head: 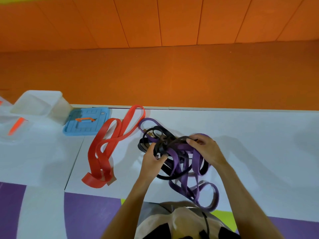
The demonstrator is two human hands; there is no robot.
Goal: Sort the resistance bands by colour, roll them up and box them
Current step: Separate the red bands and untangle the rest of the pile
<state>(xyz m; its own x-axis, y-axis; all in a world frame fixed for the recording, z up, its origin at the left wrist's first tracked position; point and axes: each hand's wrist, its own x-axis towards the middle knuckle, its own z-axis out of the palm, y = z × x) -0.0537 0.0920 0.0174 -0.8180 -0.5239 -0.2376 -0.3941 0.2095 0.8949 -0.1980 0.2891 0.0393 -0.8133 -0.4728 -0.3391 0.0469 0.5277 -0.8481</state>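
Note:
A tangle of purple bands [196, 157] and black bands [155, 133] lies on the white surface in front of me. My left hand [152, 158] grips a black band at the tangle's left side. At the upper right of the pile, my right hand [206, 149] pinches a black band. Red bands [110, 145] lie apart to the left in long loose loops. A clear plastic box [41, 106] stands at the far left, with its blue lid [87, 122] flat beside it.
An orange floor and wall fill the far side beyond the white surface's edge [224, 109]. Purple and yellow-green mats [89, 214] lie near me. Another clear container with an orange clip [15, 125] sits at the left edge.

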